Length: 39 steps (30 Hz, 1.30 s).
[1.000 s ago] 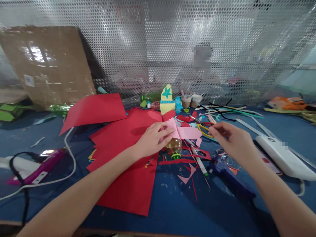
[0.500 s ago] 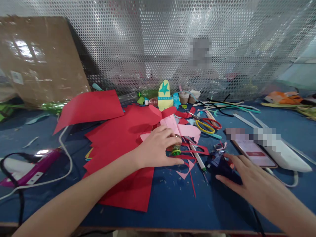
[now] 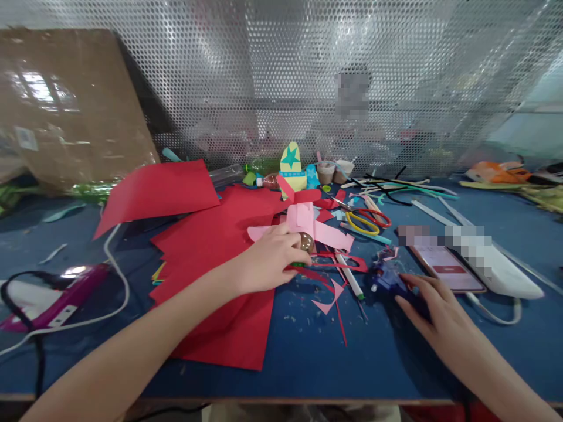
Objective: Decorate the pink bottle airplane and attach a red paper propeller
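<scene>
Head view, looking down over a worktable. Half a second ago the left hand had its thumb stretched out beside the bottle; now its fingers curl around the bottle's capped end, grasping it, and that end has swung slightly left. The bottle lies mid-table, wrapped in pink paper with 2 flaps spreading sideways. The right hand has come closer over the handle of a blue glue gun, thumb and fingers on either side; whether they are closed on it, I cannot tell.

Between the hands lie a white marker and paper scraps. Scissors sit beyond the glue gun, and a phone lies right of it. Red sheets fill the left-centre, under the left forearm. From their right edge, blue tabletop flecked with small bits runs toward the right forearm and down to the table's front edge.

Behind stands a perforated metal screen, a cardboard box leaning at left.
</scene>
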Each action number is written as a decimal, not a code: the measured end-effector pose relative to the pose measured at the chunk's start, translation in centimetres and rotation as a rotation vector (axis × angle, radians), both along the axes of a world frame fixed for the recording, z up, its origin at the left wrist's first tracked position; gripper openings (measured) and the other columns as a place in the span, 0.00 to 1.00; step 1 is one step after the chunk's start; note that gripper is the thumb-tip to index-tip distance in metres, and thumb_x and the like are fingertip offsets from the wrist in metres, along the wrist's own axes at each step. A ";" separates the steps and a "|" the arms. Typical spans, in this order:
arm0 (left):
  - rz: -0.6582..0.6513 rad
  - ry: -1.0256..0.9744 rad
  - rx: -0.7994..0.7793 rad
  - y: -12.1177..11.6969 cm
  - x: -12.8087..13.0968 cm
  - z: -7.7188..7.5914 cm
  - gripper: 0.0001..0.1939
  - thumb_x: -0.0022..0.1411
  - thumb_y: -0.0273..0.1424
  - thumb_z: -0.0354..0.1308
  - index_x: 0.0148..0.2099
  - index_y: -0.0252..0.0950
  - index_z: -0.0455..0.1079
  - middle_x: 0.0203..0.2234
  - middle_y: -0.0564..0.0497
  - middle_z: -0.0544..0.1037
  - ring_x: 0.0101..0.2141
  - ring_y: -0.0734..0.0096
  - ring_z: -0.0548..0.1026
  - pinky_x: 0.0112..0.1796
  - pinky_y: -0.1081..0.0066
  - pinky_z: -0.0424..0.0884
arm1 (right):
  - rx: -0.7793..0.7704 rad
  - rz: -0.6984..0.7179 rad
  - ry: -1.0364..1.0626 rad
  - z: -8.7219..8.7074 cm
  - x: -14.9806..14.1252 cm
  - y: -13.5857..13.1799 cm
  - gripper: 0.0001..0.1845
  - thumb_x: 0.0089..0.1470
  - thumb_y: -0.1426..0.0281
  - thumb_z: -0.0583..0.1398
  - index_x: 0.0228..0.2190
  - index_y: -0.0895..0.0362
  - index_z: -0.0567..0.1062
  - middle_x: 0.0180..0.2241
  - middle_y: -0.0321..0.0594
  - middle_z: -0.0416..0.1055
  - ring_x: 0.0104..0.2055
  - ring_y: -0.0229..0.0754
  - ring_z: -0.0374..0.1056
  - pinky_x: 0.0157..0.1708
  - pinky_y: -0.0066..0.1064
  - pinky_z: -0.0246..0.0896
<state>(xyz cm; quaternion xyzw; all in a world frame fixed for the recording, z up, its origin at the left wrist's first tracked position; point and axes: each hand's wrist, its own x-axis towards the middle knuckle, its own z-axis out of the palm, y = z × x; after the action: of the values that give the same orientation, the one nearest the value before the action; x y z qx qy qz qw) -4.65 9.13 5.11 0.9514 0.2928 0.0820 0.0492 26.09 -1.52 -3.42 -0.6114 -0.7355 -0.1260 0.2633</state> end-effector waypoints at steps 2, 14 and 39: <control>0.013 0.017 -0.061 0.5 -0.9 0.6 0.16 0.54 0.21 0.54 0.39 0.44 0.76 0.33 0.48 0.70 0.41 0.58 0.63 0.41 0.61 0.61 | 0.003 -0.007 0.034 0.3 0.5 0.6 0.26 0.62 0.53 0.45 0.47 0.60 0.66 0.42 0.54 0.68 0.41 0.52 0.70 0.42 0.42 0.67; 0.381 -0.108 -0.173 3.0 -3.1 1.4 0.20 0.58 0.50 0.51 0.39 0.37 0.63 0.29 0.48 0.74 0.29 0.66 0.73 0.27 0.72 0.64 | -0.166 0.020 -0.006 1.6 1.3 2.8 0.24 0.57 0.51 0.51 0.41 0.56 0.71 0.40 0.50 0.73 0.43 0.54 0.72 0.44 0.45 0.66; 0.286 -0.161 -0.514 5.0 -5.8 1.1 0.19 0.50 0.33 0.60 0.45 0.39 0.63 0.35 0.51 0.78 0.36 0.66 0.76 0.35 0.71 0.67 | -0.570 0.160 -0.128 7.4 -7.4 9.5 0.12 0.47 0.69 0.63 0.16 0.55 0.72 0.19 0.40 0.73 0.25 0.45 0.71 0.22 0.30 0.55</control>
<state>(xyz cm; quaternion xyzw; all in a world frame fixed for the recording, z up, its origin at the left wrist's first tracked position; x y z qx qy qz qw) -10.46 14.13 6.23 0.8475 0.4299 0.0865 0.2991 18.64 7.98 3.95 -0.5914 -0.8023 0.0683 0.0434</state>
